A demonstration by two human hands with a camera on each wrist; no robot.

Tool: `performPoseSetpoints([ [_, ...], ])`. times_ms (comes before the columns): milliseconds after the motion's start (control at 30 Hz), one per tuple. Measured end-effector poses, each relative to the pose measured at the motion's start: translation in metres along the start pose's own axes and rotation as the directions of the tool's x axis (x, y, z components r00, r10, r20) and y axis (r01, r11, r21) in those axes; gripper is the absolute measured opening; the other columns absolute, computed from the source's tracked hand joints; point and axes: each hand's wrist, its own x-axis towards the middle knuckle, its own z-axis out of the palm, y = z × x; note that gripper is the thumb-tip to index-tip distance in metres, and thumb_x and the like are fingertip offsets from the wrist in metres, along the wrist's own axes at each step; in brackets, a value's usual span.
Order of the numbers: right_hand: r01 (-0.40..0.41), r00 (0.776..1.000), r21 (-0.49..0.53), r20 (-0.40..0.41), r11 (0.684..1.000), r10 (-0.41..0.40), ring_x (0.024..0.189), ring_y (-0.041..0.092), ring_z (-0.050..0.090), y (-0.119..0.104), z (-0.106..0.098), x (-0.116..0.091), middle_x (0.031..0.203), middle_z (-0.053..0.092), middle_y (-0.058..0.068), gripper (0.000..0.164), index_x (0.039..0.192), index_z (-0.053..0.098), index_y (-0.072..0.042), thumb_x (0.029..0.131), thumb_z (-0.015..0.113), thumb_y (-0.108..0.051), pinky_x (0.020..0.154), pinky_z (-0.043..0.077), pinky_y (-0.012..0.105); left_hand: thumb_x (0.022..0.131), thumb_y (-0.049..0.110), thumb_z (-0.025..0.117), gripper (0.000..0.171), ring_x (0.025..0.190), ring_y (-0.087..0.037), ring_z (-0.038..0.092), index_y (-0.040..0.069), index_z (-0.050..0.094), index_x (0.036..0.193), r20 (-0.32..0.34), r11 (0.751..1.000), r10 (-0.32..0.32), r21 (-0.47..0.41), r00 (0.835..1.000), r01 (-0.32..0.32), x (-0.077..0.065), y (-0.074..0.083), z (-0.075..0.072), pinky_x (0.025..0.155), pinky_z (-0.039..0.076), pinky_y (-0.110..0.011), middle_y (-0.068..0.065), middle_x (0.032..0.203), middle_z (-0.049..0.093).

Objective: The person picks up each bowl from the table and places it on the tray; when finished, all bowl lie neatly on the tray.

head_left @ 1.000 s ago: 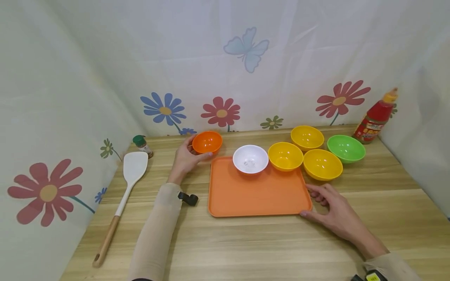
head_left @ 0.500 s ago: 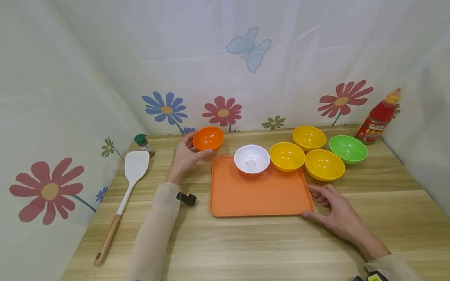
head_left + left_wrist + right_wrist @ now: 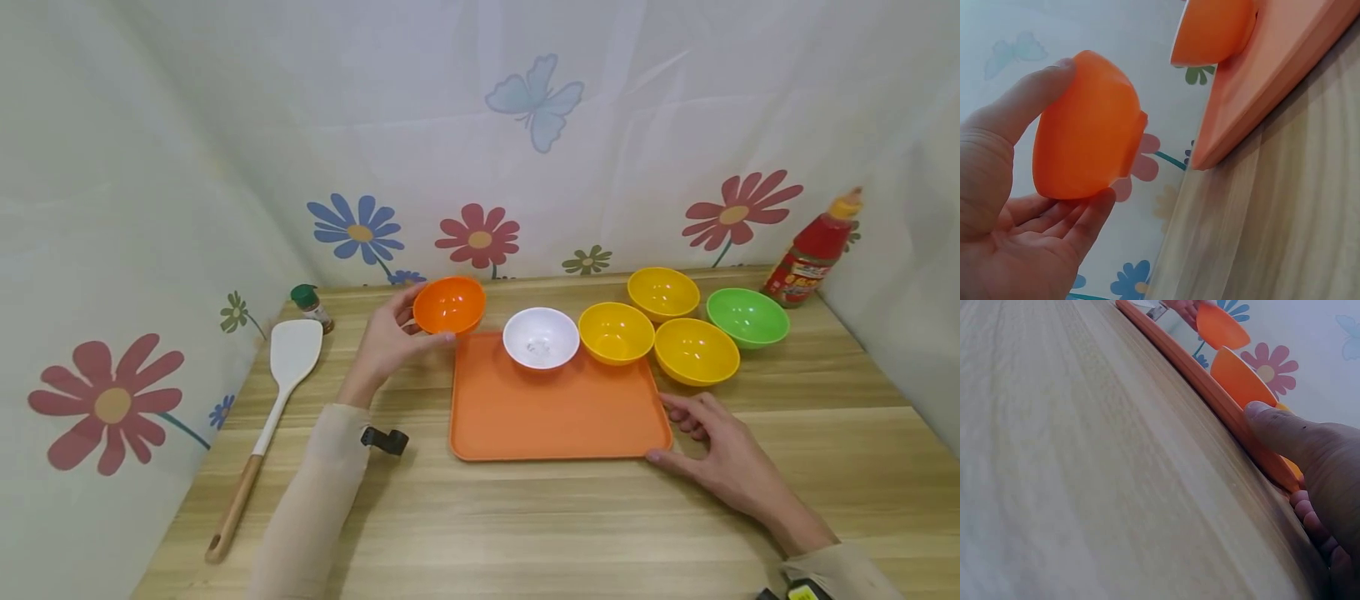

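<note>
- The orange bowl (image 3: pixel 450 306) is off the table (image 3: pixel 555 533) by the tray's far left corner, its hollow facing up — the left wrist view shows the foot ring turned down toward the wood.
- The left hand (image 3: pixel 390 337) grips it by the side, thumb on the near wall and fingers round the other; a light, even squeeze should serve, since too hard a pinch could tip a smooth, curved wall.
- To carry this well, hold the rim level and give the foot ring clearance over the raised lip of the orange tray (image 3: pixel 555 425); a low pass could catch it.
- The white bowl (image 3: pixel 542 337), orange on its outside, rests on the tray's far part just beside, so approach from the left — a drift to the right risks a knock.
- The right hand (image 3: pixel 723 458) holds the tray's near right corner, thumb at the front edge and curled fingers against the right side; gentle pressure seems enough, as a shove could slide the tray.
- The left forearm reaches forward, palm turned toward the bowl; the right forearm comes in low from the near right, with the hand close to the wood.
</note>
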Motion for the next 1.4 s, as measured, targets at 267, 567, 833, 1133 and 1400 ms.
performPoseSetpoints([
  [267, -0.007, 1.000, -0.008, 0.005, 1.000, 0.007, 0.100, 0.020, 0.053, 0.000, -0.001, 0.000, 0.120, 0.060, 0.002, 0.084, 0.156, 0.063, -0.015, 0.089, 0.092, -0.057, 0.085, 0.049, 0.024, 0.083, 0.035, 0.102, 0.104, 0.144, -0.029, 0.062, 0.016, 0.046, 0.169, 0.082, 0.999, -0.034, 0.021, 0.996, 0.033, -0.015, 0.000, 0.007, 0.119, 0.054, -0.049, -0.006, 0.162, 0.058],
  [567, -0.016, 1.000, -0.008, 0.019, 1.000, 0.016, 0.101, 0.021, 0.053, -0.001, 0.000, 0.001, 0.120, 0.060, 0.002, 0.085, 0.156, 0.063, -0.014, 0.089, 0.092, -0.057, 0.085, 0.050, 0.025, 0.082, 0.032, 0.103, 0.104, 0.146, -0.030, 0.061, 0.017, 0.046, 0.169, 0.139, 0.999, -0.028, 0.046, 0.990, 0.021, -0.021, -0.010, 0.020, 0.118, 0.055, -0.049, -0.004, 0.164, 0.056],
  [833, 0.010, 1.000, -0.004, -0.005, 1.000, -0.010, 0.099, 0.019, 0.053, 0.000, 0.002, 0.000, 0.118, 0.060, 0.001, 0.082, 0.154, 0.065, -0.014, 0.089, 0.094, -0.053, 0.084, 0.048, 0.022, 0.084, 0.028, 0.102, 0.103, 0.147, -0.031, 0.060, 0.015, 0.045, 0.169, 0.146, 0.998, -0.011, 0.059, 0.989, 0.002, -0.020, -0.015, 0.024, 0.117, 0.055, -0.049, -0.006, 0.165, 0.055],
  [1133, 0.001, 1.000, -0.011, -0.002, 1.000, -0.001, 0.100, 0.020, 0.053, -0.002, 0.000, 0.000, 0.117, 0.060, 0.002, 0.083, 0.155, 0.064, -0.012, 0.089, 0.093, -0.055, 0.084, 0.048, 0.022, 0.085, 0.027, 0.101, 0.104, 0.148, -0.031, 0.059, 0.014, 0.043, 0.170, 0.160, 0.997, -0.019, 0.076, 0.987, 0.007, -0.019, -0.016, 0.027, 0.119, 0.054, -0.047, -0.006, 0.166, 0.054],
  [1400, 0.002, 1.000, -0.013, -0.002, 1.000, -0.002, 0.100, 0.020, 0.053, -0.001, 0.001, 0.000, 0.118, 0.060, 0.002, 0.082, 0.154, 0.064, -0.012, 0.089, 0.093, -0.054, 0.085, 0.048, 0.022, 0.084, 0.031, 0.101, 0.108, 0.146, -0.033, 0.060, 0.012, 0.040, 0.172, 0.167, 0.994, -0.025, 0.110, 0.986, 0.007, -0.018, -0.014, 0.031, 0.119, 0.054, -0.048, -0.007, 0.165, 0.054],
])
